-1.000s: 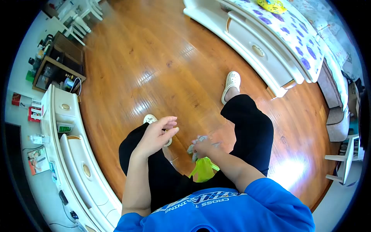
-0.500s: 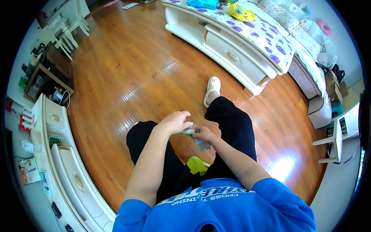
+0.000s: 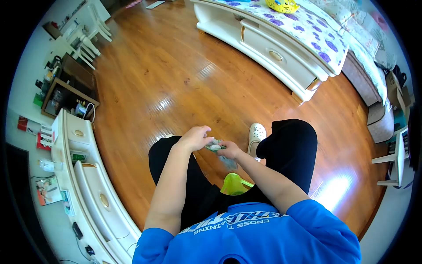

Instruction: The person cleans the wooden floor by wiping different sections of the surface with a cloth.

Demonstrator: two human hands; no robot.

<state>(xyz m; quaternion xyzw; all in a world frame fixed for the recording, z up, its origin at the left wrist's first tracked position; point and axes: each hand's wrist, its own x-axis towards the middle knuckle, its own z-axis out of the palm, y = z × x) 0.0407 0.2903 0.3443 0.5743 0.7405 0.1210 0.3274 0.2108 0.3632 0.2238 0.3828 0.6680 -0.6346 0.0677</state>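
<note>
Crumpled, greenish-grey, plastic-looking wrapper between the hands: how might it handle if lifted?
The wrapper is likely floppy, since its lower part hangs loosely beneath the right hand. It is probably light, as that part looks thin and see-through.

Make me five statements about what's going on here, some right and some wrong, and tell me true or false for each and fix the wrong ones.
1. The right hand grips a crumpled, partly see-through item. True.
2. The left hand is tucked behind the person's back. False: it is out in front, close to the crumpled item.
3. A bright yellow-green object shows between the legs. True.
4. The person's shirt is plain red. False: it is blue with lettering across it.
5. The cloth on the white cabinet has purple flowers. True.
</note>
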